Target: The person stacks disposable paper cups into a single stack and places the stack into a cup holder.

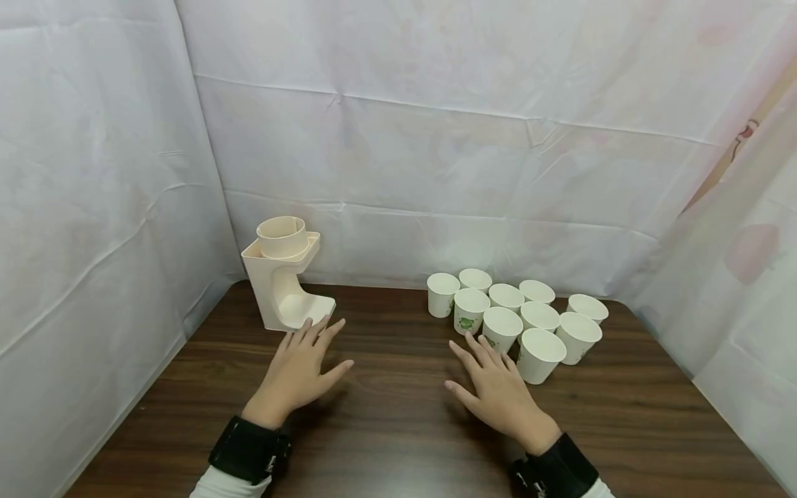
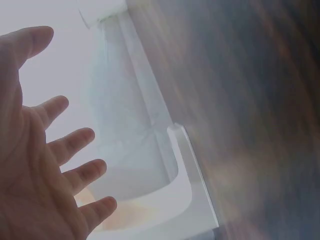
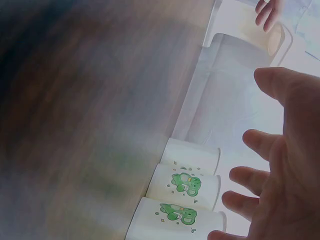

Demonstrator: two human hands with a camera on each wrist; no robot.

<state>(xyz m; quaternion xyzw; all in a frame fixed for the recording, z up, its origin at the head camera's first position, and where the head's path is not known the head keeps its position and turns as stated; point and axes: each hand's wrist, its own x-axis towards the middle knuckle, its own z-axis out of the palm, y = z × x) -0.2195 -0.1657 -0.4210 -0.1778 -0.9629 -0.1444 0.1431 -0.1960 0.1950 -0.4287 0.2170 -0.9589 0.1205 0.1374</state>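
My left hand point(image 1: 295, 373) is spread with its fingers apart and holds nothing. Just beyond its fingertips stands a cream cup holder point(image 1: 269, 294), with a wide base, a curved column and a round collar point(image 1: 282, 237) on top. On the other side, my right hand point(image 1: 496, 398) also has its fingers spread, with nothing in them. Several white paper cups point(image 1: 542, 354) stand upright, open side up, in a cluster close to its fingertips. Green cartoon animals decorate the paper cups point(image 3: 185, 185) in the right wrist view. The left wrist view shows the cup holder point(image 2: 182, 187) beyond the left palm.
Both hands are over a dark brown wooden table point(image 1: 398, 415). Pale cloth point(image 1: 423, 159) hangs behind the table and along both sides. A black band point(image 1: 249, 448) wraps each wrist over a white sleeve.
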